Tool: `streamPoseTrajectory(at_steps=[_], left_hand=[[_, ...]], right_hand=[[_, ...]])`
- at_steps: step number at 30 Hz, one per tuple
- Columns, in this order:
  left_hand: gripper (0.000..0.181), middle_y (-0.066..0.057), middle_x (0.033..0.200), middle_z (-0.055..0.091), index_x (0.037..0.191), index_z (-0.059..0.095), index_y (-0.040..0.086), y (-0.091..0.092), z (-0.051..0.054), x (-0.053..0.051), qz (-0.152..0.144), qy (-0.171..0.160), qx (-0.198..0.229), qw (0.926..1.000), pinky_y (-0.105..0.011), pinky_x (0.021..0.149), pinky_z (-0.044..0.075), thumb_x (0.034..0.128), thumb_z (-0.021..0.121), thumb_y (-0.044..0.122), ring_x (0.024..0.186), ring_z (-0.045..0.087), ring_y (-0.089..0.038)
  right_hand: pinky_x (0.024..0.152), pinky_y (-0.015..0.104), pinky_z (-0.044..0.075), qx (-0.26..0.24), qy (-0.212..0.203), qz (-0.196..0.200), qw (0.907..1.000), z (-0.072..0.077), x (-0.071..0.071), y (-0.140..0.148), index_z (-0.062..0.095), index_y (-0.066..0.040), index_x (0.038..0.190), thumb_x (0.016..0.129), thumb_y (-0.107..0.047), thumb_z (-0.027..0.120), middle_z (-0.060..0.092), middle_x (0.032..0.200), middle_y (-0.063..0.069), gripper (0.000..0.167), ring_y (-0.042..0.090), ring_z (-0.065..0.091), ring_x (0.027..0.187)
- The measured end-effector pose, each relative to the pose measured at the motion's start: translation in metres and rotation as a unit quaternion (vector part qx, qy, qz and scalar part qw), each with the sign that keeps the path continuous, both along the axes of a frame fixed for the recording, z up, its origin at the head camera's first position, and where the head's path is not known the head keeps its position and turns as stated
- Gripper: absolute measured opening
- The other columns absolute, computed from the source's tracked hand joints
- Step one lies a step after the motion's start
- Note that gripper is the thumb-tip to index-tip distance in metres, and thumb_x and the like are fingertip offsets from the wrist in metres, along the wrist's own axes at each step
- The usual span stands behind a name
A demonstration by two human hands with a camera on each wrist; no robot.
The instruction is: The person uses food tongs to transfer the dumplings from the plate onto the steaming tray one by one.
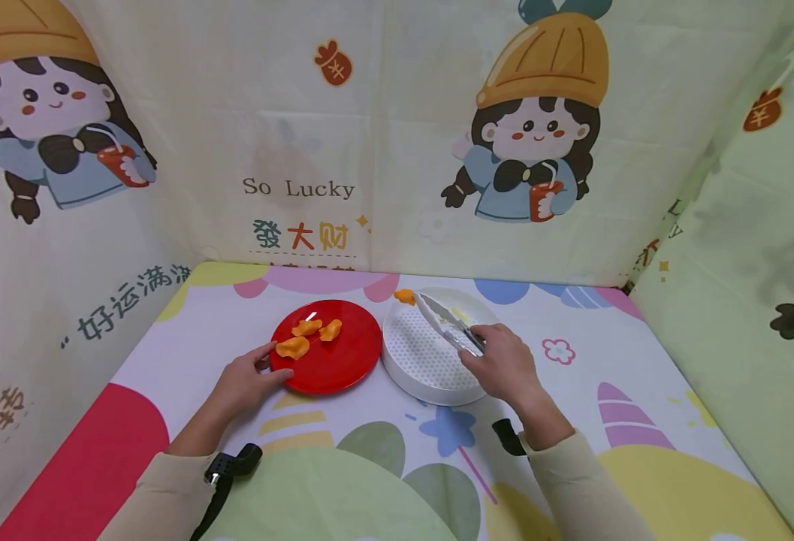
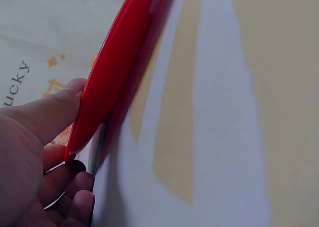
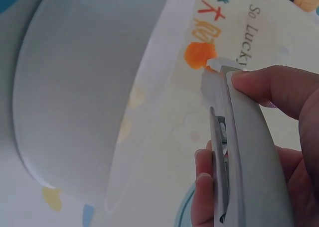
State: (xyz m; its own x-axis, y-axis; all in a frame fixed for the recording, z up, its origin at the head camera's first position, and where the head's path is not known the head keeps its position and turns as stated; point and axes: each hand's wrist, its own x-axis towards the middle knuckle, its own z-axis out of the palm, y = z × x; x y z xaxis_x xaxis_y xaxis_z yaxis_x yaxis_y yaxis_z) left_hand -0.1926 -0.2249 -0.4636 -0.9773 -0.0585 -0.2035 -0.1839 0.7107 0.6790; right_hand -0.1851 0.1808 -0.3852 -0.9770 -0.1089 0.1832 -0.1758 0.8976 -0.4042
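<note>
My left hand (image 1: 251,385) pinches the near left rim of a round red plate (image 1: 345,364), thumb above and fingers below, as the left wrist view shows. Three orange dumplings (image 1: 293,348) lie on the plate's left and upper part. To its right stands a round white steamer tray (image 1: 424,364) with a dotted base. Over that tray my right hand (image 1: 505,364) grips metal tongs (image 1: 449,324). At their tips is another orange dumpling (image 3: 199,55), above the tray's far left rim. Pale yellow pieces (image 1: 460,314) show behind the tongs, too small to identify.
A colourful patterned cloth (image 1: 397,451) covers the table. Printed cloth walls (image 1: 410,150) rise at the back and on both sides. Plate and tray stand almost side by side. Each wrist wears a black strap, the left one with a small device (image 1: 234,463).
</note>
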Motion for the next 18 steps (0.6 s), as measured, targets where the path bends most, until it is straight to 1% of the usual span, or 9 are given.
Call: streamPoseTrajectory(at_steps=[3, 8, 18], left_hand=[[0.088, -0.033, 0.139, 0.047, 0.154, 0.034, 0.001, 0.000, 0.000, 0.001, 0.002, 0.001, 0.001, 1.0000, -0.047, 0.085, 0.058, 0.0869, 0.077, 0.039, 0.128, 0.041, -0.049], [0.088, -0.033, 0.139, 0.047, 0.154, 0.034, 0.001, 0.001, 0.000, 0.001, 0.003, 0.003, 0.003, 1.0000, -0.047, 0.085, 0.058, 0.0872, 0.077, 0.039, 0.127, 0.042, -0.048], [0.088, -0.033, 0.141, 0.046, 0.154, 0.033, 0.001, 0.001, 0.000, 0.001, 0.004, 0.003, 0.007, 1.0000, -0.047, 0.085, 0.058, 0.0875, 0.077, 0.039, 0.128, 0.040, -0.049]], right_hand=[[0.082, 0.052, 0.051, 0.007, 0.001, -0.006, 1.0000, -0.003, -0.002, 0.005, 0.065, 0.003, 0.127, 0.090, -0.027, 0.066, 0.064, 0.115, 0.023, 0.048, 0.036, 0.061, 0.097], [0.081, 0.052, 0.051, 0.010, -0.009, -0.013, 0.9998, -0.005, -0.006, 0.008, 0.065, 0.005, 0.126, 0.090, -0.027, 0.066, 0.064, 0.112, 0.023, 0.048, 0.035, 0.060, 0.094], [0.084, 0.052, 0.051, 0.020, -0.040, -0.035, 0.9984, -0.012, -0.015, 0.010, 0.063, 0.005, 0.129, 0.090, -0.027, 0.065, 0.062, 0.116, 0.024, 0.050, 0.035, 0.059, 0.096]])
